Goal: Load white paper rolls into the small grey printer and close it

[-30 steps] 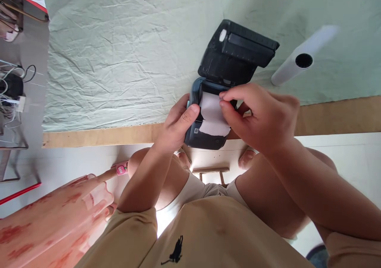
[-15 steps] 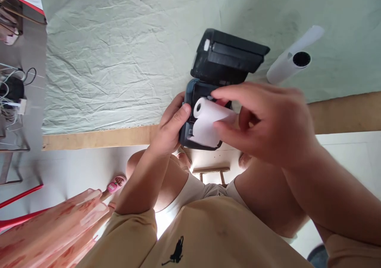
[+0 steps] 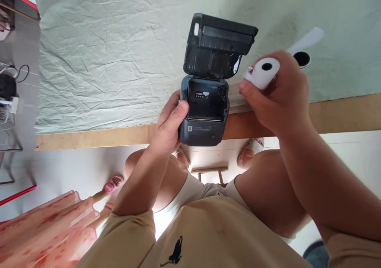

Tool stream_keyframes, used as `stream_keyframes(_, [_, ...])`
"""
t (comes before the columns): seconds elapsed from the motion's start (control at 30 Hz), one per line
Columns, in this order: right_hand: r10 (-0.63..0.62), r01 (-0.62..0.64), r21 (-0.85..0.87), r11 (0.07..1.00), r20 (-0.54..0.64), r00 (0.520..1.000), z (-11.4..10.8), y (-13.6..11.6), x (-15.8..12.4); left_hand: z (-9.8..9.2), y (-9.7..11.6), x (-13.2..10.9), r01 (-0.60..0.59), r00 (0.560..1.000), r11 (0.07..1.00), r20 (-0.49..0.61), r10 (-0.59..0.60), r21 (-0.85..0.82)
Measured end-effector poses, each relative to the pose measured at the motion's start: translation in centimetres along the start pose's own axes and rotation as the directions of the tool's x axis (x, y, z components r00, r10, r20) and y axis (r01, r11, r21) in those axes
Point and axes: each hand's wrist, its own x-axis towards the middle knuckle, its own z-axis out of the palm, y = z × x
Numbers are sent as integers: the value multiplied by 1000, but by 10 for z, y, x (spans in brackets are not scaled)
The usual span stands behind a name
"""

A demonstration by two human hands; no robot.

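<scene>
A dark portable label printer is gripped along its left side by my left hand, thumb on the casing. Its black lid stands swung back, and the paper bay shows no roll inside. To the right of the printer, my right hand pinches a white paper roll, its dark core facing me. Behind that hand, a second paper roll lies on the cloth with a loose strip sticking out; the hand hides most of it.
A pale green cloth covers the table, whose wooden edge runs before me. Cables hang at the left. Another person's foot in a pink sandal is on the floor at lower left. A wooden stool stands below.
My right hand has lifted the paper roll out of the printer and carried it right, toward the other roll. The printer has shifted slightly left and the bay is uncovered.
</scene>
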Motion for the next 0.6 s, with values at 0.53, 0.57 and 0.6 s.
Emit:
stream_keyframes(0.53, [-210, 127, -449, 884, -140, 968, -49, 49, -2, -5, -5, -2, -1, 999, 1000, 42, 1, 6])
stream_keyframes(0.57, [-152, 78, -432, 899, -139, 979, -47, 61, 0, -5, -5, -2, -4, 999, 1000, 40, 4, 8])
stream_keyframes(0.6, [-94, 25, -432, 901, -139, 986, -43, 71, 2, -5, -5, -2, -7, 999, 1000, 41, 7, 9])
